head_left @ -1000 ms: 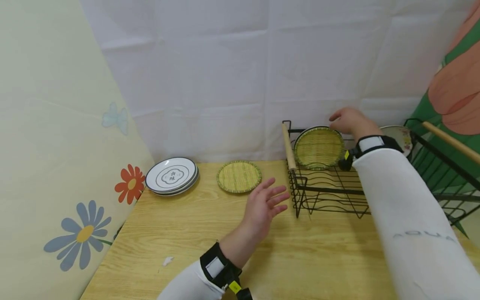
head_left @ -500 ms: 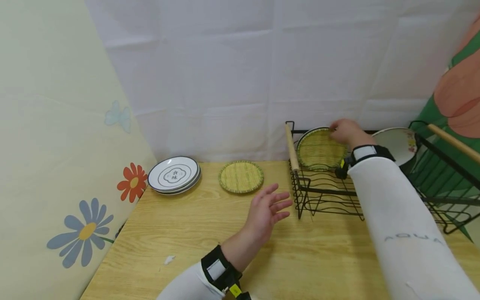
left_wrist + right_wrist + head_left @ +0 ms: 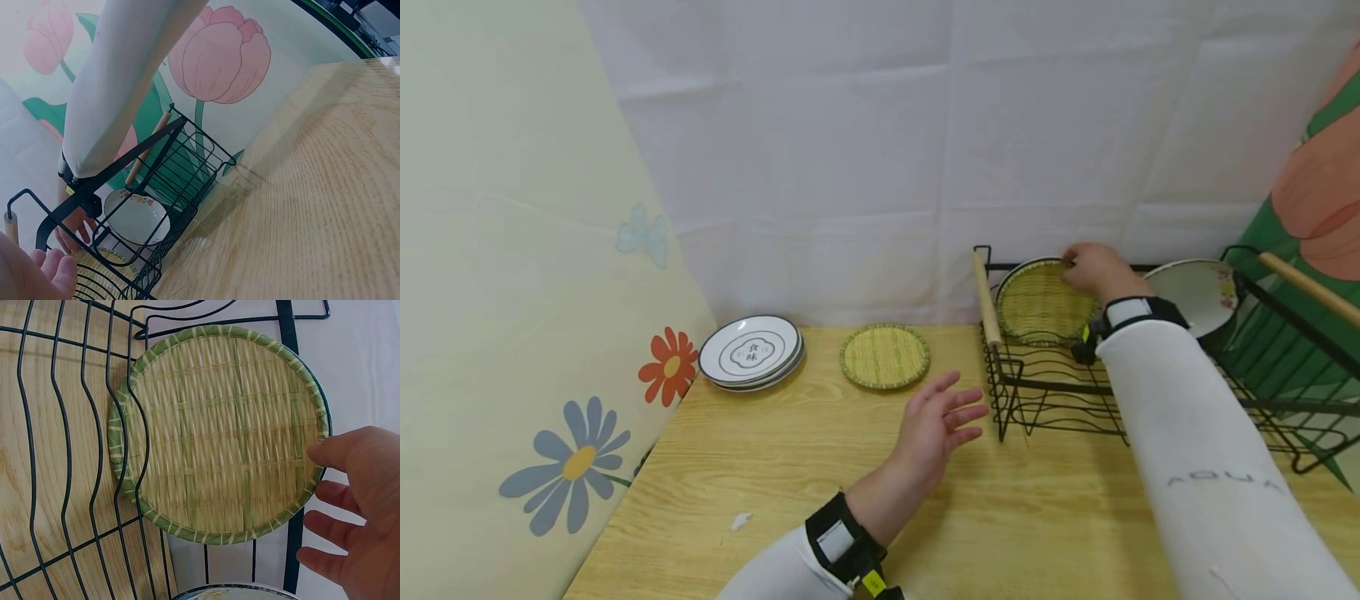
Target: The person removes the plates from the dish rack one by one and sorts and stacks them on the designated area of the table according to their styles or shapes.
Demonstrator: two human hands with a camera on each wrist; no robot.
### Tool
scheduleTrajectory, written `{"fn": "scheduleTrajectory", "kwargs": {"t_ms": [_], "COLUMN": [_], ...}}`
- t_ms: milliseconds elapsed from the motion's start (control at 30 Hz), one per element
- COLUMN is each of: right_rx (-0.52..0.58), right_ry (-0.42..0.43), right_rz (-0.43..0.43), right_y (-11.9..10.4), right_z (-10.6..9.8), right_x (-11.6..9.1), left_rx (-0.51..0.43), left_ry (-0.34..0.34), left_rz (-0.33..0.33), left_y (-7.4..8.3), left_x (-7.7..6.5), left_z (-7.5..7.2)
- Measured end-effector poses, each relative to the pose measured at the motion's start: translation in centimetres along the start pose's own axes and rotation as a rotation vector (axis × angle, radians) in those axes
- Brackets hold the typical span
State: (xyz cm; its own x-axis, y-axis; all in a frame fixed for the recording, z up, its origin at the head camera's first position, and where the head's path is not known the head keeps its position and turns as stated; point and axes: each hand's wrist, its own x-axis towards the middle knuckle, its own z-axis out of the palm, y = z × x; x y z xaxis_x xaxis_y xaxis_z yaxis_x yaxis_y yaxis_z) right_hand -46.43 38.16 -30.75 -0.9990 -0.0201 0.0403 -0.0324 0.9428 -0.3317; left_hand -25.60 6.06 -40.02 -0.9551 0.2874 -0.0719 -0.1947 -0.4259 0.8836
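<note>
Right grip [image 3: 1093,267] released, fingertips at rim of upright bamboo tray [image 3: 1043,302]; left grip [image 3: 936,421] released above table [image 3: 760,467].

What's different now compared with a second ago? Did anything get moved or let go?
The right hand has come down a little with the woven tray, which now sits lower in the black wire rack, fingers still at its upper rim. The left hand still hovers open over the wooden table. The white plates and the second woven tray lie unmoved.

Bare table [image 3: 790,467] lies left of the wire rack [image 3: 1045,392], which walls the right.
</note>
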Motion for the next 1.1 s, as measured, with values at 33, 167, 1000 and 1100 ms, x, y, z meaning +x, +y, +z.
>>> {"fn": "scheduleTrajectory", "kwargs": {"t_ms": [33, 167, 1000, 1100], "right_rx": [-0.001, -0.016, -0.051, -0.033], "right_ry": [-0.005, -0.005, 0.02, 0.023], "right_rz": [0.002, -0.001, -0.056, -0.027], "right_y": [0.0, -0.1, 0.1, 0.0], "right_z": [0.0, -0.1, -1.6, -2.5], "right_x": [0.0, -0.2, -0.5, -0.8], "left_rx": [-0.003, -0.01, 0.006, 0.006], "left_ry": [0.001, 0.007, -0.005, -0.005], "left_rz": [-0.001, -0.007, -0.007, -0.004], "left_y": [0.0, 0.0, 0.2, 0.2], "left_x": [0.0, 0.1, 0.6, 0.8], "left_z": [0.0, -0.2, -0.1, 0.0]}}
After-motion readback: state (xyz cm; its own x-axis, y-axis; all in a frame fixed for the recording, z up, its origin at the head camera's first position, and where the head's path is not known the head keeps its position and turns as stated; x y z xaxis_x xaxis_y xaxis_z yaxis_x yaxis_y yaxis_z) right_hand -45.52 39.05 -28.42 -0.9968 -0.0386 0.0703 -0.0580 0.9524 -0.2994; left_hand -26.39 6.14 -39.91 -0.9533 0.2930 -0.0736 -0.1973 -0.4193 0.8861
